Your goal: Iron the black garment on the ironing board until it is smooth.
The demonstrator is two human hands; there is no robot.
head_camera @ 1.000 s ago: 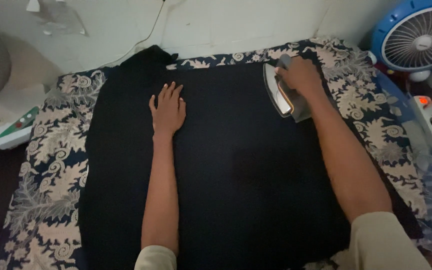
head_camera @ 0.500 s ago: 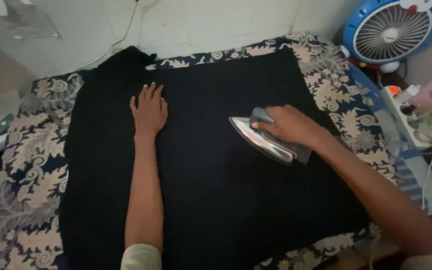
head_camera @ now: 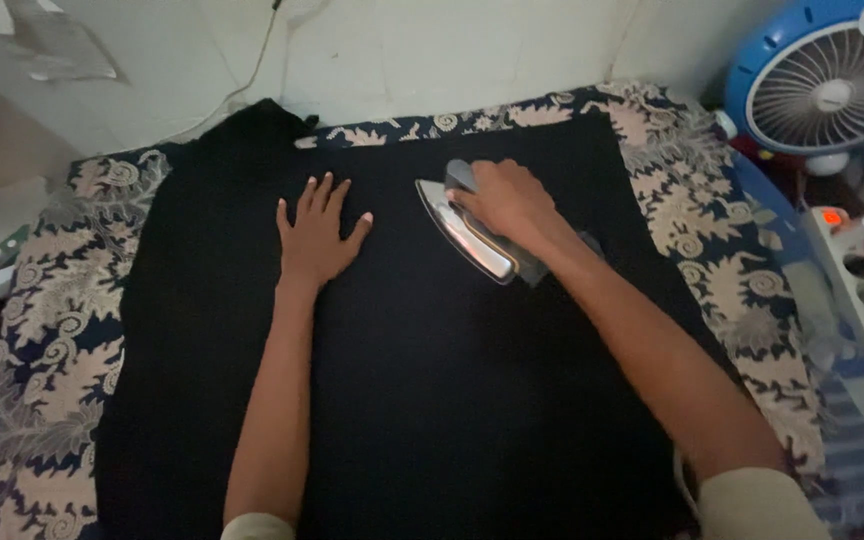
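Observation:
A large black cloth [head_camera: 432, 380] lies spread flat over a patterned blue and cream sheet [head_camera: 42, 370]. My left hand [head_camera: 317, 235] rests palm down on the cloth, fingers spread, holding nothing. My right hand [head_camera: 507, 200] grips the handle of a silver clothes iron [head_camera: 467, 235], whose soleplate rests on the cloth a short way right of my left hand. The iron's tip points toward the far left.
A blue and white electric fan [head_camera: 827, 85] stands at the far right. A white power strip [head_camera: 857, 275] with a lit red switch lies at the right edge. A white wall [head_camera: 432, 50] with a hanging cord runs along the back.
My right hand has slid the iron from the cloth's far right corner down and then toward the middle, close to my left hand. My left hand has stayed flat on the cloth.

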